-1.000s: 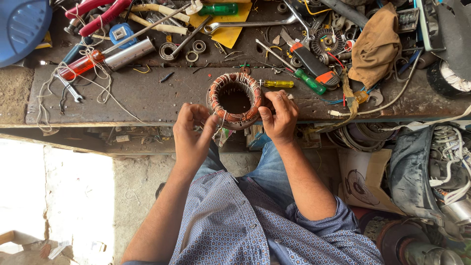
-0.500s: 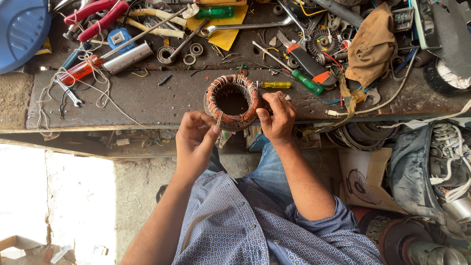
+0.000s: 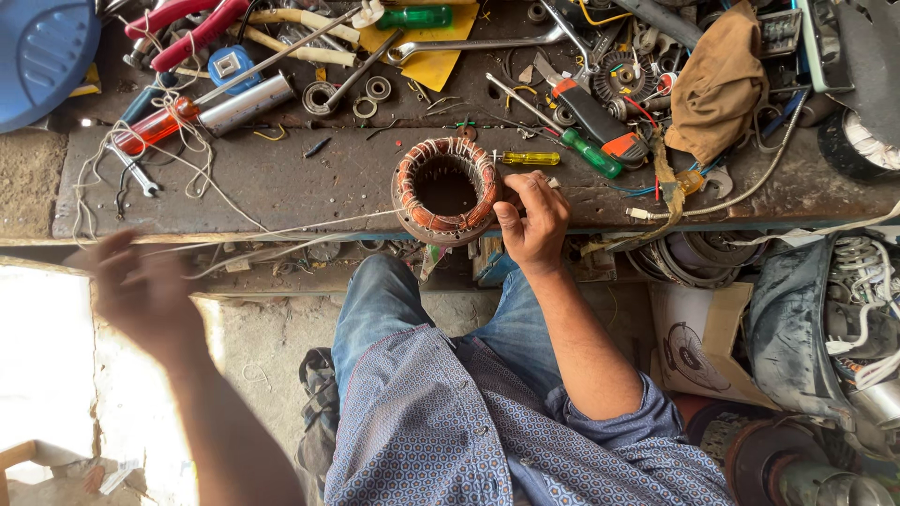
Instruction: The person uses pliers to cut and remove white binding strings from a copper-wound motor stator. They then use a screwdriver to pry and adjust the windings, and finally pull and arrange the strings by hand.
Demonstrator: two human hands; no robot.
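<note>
1. We look down at a cluttered bench [image 3: 281, 183]; a round motor stator [image 3: 444, 190] with copper-coloured windings sits at its near edge.
2. Our right hand [image 3: 532, 223] steadies the stator, fingers curled against its rim.
3. Our left hand [image 3: 141, 290], blurred, is drawn out to the side, pulling a thin white string [image 3: 281, 230] taut from the stator; we cannot tell its grip.
4. We judge the lacing partly done: string wraps part of the coil.

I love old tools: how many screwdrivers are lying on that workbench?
3 that I can tell: a yellow-handled screwdriver beside the wound copper coil, a green-handled screwdriver right of it, and an orange-handled screwdriver far left. Clutter may hide more.
</note>
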